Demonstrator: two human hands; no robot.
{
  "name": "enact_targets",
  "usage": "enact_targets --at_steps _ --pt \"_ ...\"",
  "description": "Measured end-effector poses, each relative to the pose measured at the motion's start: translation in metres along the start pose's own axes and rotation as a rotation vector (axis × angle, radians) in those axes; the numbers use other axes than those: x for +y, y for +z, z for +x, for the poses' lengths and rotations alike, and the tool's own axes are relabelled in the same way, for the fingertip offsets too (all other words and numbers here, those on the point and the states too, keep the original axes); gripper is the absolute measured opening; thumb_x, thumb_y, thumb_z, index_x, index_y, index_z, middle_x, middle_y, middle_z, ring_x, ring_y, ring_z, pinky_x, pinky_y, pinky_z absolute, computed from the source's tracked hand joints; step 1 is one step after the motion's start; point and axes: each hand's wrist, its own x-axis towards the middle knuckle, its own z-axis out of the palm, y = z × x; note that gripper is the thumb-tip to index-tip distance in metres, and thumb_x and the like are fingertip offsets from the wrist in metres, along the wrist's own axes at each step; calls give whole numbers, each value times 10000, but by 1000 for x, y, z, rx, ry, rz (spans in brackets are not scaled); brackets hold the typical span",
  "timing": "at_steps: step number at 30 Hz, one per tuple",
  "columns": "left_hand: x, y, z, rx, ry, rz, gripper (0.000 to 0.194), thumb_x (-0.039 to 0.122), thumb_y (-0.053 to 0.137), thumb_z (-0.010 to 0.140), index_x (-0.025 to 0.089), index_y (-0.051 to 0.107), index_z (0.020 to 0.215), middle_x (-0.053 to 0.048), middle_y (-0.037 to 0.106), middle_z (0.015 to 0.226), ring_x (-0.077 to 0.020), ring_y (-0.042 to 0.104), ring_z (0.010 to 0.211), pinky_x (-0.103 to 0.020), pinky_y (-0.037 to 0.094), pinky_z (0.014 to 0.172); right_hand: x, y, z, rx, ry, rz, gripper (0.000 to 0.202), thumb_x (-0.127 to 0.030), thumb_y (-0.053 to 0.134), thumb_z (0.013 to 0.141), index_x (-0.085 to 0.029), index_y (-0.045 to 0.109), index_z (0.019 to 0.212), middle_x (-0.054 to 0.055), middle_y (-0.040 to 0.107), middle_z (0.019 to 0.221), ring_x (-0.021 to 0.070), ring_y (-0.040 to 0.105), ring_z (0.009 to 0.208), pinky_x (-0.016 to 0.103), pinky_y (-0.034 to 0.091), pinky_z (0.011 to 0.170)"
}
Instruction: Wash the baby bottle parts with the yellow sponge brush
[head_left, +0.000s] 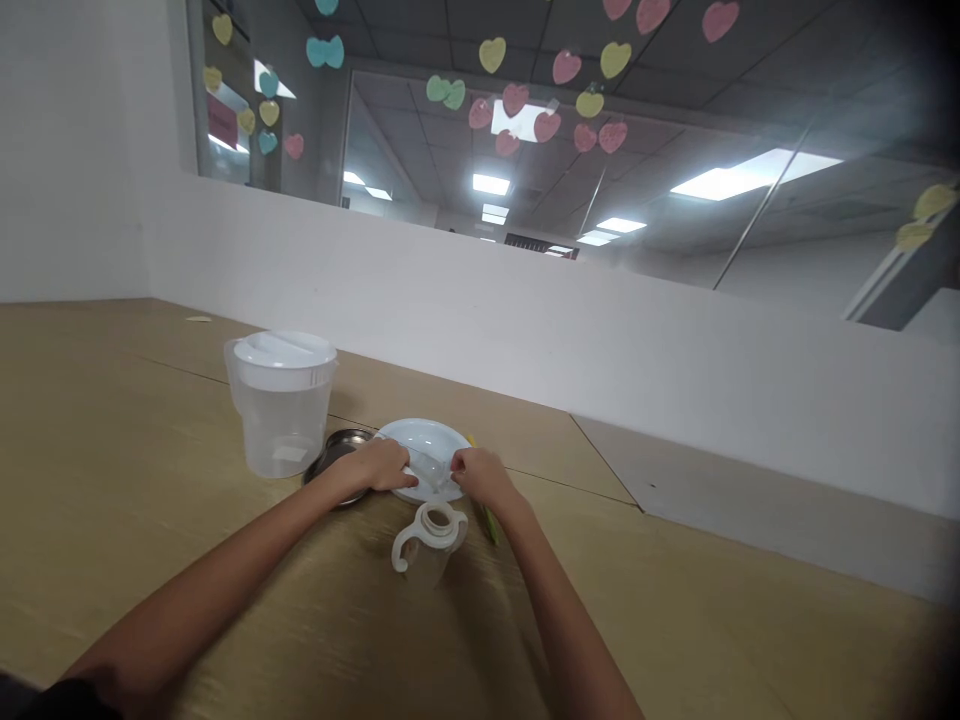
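Note:
A white plate (421,432) lies on the table, with a clear piece that looks like plastic (430,470) over it, between my hands. My left hand (384,465) reaches over the plate's left side, its fingers curled in around something I cannot make out. On the other side, my right hand (481,474) is closed in a pinch close to the clear piece; what its fingertips hold is too small to tell. Nearer to me stands a small clear jug (431,545) with a white ring-shaped top and a hooked white handle. A dark metal dish (330,460) sits partly hidden under my left hand.
A large translucent pitcher (283,410) with a white lid stands at the left. By my right wrist lies a thin yellow-green item (490,525), partly covered. A white wall (450,310) and a window with heart-shaped notes rise behind the wooden table (675,620).

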Motion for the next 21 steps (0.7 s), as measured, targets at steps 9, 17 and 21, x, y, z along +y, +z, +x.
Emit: enact_targets --at_steps 9,17,21 --pt "9 -42 -24 117 -42 -82 400 453 411 810 141 652 879 -132 672 861 -239 610 784 -287 392 636 -12 -32 -16 0 -93 -20 276 -177 449 815 -123 653 993 115 644 1004 184 561 915 251 362 765" --pt "43 -57 -56 -137 275 -303 468 575 556 672 203 613 951 -39 651 937 -197 597 795 -248 403 640 -33 -76 -56 -271 -223 152 291 -250 389 831 -134 629 716 26 626 664 97 519 565 193 335 506" --pt "54 -41 -44 -48 270 -208 485 449 635 645 169 581 1036 -90 609 1045 -248 571 928 -294 418 740 -21 -72 -49 -251 14 38 265 -211 399 834 -115 622 727 58 631 654 100 556 529 194 383 523"
